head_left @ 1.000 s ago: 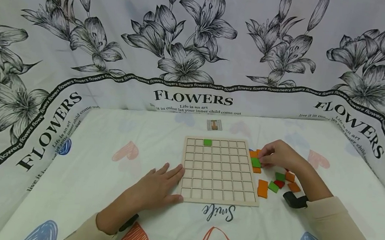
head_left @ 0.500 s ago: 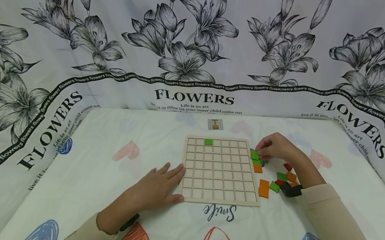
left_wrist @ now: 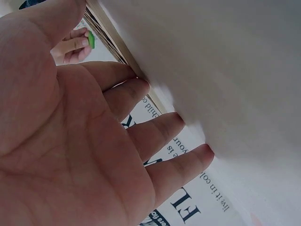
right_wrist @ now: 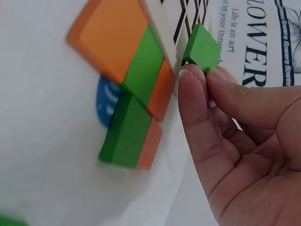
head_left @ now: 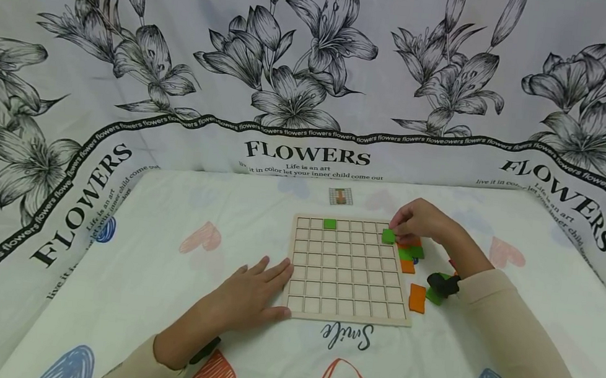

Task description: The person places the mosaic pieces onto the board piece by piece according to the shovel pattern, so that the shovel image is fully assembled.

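Head view, right of centre: my right hand [head_left: 420, 220] pinches a flat green square tile [head_left: 388, 236] over the upper-right corner of the pale wooden grid board [head_left: 329, 290]. My left hand [head_left: 247, 298], fingers spread, touches the board's left edge. Good bracing, I'd judge; a light pinch with the tile level suits this best.

“FLOWERS” and “Life is an art” are printed on the white lily-patterned fabric backdrop [head_left: 379, 107], “flowers” along its wavy black band [head_left: 353, 139], and upside-down “Smile” on the white heart-patterned tablecloth [head_left: 256, 208].
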Motion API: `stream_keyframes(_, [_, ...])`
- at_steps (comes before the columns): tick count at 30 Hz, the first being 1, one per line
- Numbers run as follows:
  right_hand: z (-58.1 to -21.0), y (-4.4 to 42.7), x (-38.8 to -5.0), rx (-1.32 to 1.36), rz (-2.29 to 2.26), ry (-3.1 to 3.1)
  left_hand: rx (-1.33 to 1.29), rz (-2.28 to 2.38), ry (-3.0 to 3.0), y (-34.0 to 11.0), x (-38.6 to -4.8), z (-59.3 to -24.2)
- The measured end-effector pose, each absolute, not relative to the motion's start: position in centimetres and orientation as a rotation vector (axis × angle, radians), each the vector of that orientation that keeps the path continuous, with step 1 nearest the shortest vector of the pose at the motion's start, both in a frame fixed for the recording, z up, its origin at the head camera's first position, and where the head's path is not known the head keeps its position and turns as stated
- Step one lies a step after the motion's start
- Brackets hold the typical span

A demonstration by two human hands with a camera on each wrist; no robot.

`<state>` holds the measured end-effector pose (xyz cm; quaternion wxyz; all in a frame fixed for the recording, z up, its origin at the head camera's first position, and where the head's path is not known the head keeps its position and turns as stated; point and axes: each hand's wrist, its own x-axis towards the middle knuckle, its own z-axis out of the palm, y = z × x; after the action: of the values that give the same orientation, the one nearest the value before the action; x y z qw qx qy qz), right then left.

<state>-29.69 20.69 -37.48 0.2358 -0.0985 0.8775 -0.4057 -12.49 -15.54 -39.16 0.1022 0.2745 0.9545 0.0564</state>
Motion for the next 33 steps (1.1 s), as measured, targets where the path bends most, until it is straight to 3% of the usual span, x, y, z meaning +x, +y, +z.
stream_keyframes(33, [-37.6,13.5,-31.8,-0.287,-1.163,2.441,0.826,0.173,2.811,-15.6,-12.5,-39.2])
